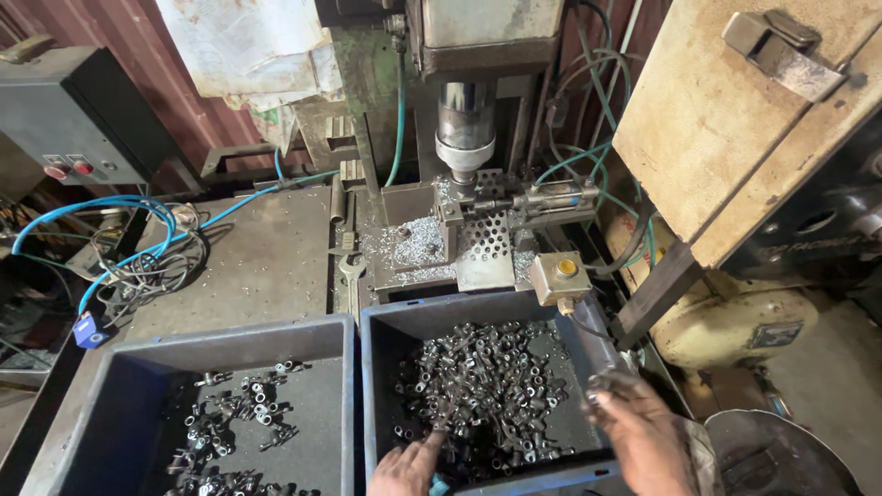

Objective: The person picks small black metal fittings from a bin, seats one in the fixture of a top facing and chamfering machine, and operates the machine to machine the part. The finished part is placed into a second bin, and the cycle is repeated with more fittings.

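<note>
A dense heap of small dark metal parts (487,386), short tubular and forked pieces with an oily sheen, is seen filling the floor of the right grey bin (386,367), a deep rectangular plastic crate set at the near edge of the bench. The left hand (409,467) is lowered into the near side of that heap, its fingers (432,443) curled down among the pieces; whether any piece is pinched cannot be told, since the fingertips are partly buried and cut off by the frame. The right hand (643,432), grimy and loosely spread, is laid over the bin's right rim, with nothing seen to be gripped in it.

Just to the left, wall against wall, a second grey bin (119,386) is shown with only a thin scatter of the same parts (234,413), much of its floor left bare. Beyond the bins, a worn steel table top (257,257) lies open on the left, crossed at its far left edge by blue hoses (110,216). At the far centre, a drill press spindle (465,124) is poised above a perforated metal fixture (484,234), bright swarf (413,243) being strewn beside it. A small box with a yellow button (560,276) is mounted near the right bin's far corner, and a spanner (351,271) is laid beside the machine base. A tan cabinet (735,119) crowds the right side, narrowing the room around the right hand.
</note>
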